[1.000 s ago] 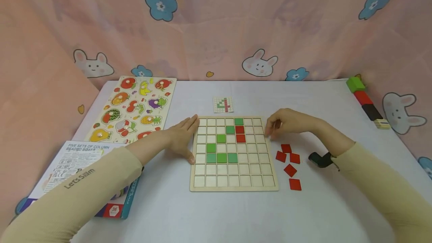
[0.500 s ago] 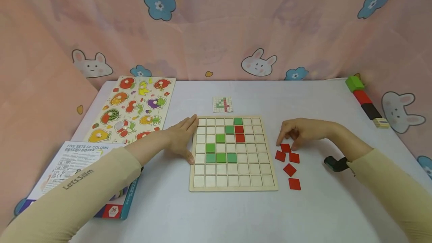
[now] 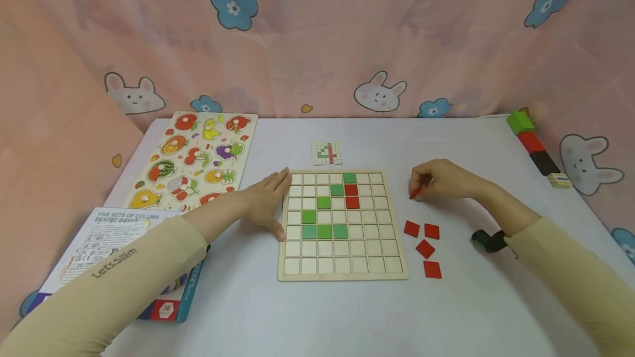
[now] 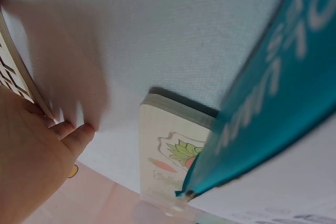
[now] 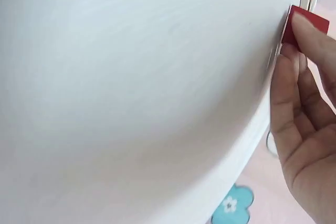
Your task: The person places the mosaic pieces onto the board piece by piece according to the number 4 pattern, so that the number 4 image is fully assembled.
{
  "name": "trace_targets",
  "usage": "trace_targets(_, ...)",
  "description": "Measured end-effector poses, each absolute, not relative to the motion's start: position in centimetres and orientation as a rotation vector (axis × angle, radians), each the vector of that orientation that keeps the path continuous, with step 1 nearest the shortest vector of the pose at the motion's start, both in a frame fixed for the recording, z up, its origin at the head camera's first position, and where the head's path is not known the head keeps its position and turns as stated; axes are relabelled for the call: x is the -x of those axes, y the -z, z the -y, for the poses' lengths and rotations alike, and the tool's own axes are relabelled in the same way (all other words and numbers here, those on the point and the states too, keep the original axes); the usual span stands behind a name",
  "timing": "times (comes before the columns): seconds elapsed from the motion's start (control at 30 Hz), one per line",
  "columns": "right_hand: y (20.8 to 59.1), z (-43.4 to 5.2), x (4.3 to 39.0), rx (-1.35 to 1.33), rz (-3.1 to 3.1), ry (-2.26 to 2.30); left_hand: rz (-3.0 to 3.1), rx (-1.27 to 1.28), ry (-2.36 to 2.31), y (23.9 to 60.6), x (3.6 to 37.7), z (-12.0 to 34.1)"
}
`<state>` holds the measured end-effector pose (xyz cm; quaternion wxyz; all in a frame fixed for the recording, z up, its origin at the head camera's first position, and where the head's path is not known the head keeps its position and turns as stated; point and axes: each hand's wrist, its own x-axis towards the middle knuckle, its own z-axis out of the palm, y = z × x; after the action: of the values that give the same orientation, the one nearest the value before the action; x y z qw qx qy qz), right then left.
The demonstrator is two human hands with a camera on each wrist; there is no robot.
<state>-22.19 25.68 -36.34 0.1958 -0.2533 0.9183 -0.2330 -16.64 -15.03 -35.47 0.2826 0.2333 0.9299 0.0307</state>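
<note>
A wooden grid board (image 3: 342, 275) lies mid-table, with several green tiles (image 3: 324, 231) and two red tiles (image 3: 352, 202) set in its cells. My left hand (image 3: 263, 203) rests along the board's left edge, fingers extended and thumb near the lower left side. Right of the board, my right hand (image 3: 444, 179) pinches a red square tile (image 5: 306, 24) between thumb and fingers; in the head view only a sliver of it shows. Several loose red tiles (image 3: 425, 249) lie on the cloth below that hand. Behind the board is a small pattern card (image 3: 326, 153) with a green and red figure.
A fruit puzzle board (image 3: 193, 156) lies at the back left, and a printed box (image 3: 119, 225) sits partly under my left forearm. A row of coloured blocks (image 3: 533, 143) stands at the far right edge. Pink printed cloth (image 3: 307, 43) hangs behind the table.
My right hand went from beside the board's edge to the loose red tiles, took the topmost one and lifted it slightly away from the others. My left hand has stayed put.
</note>
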Motion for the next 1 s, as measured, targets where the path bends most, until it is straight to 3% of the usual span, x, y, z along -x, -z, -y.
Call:
trace_targets(0.53,35.6,-16.0,19.5,0.788,-2.401,0.857,-2.496,-0.628,-0.099,35.4,16.6,15.0)
trace_targets(1.0,36.1,-13.9,17.9,0.879,-2.559,0.737,-2.496,-0.611,-0.089,35.2,16.5,15.0)
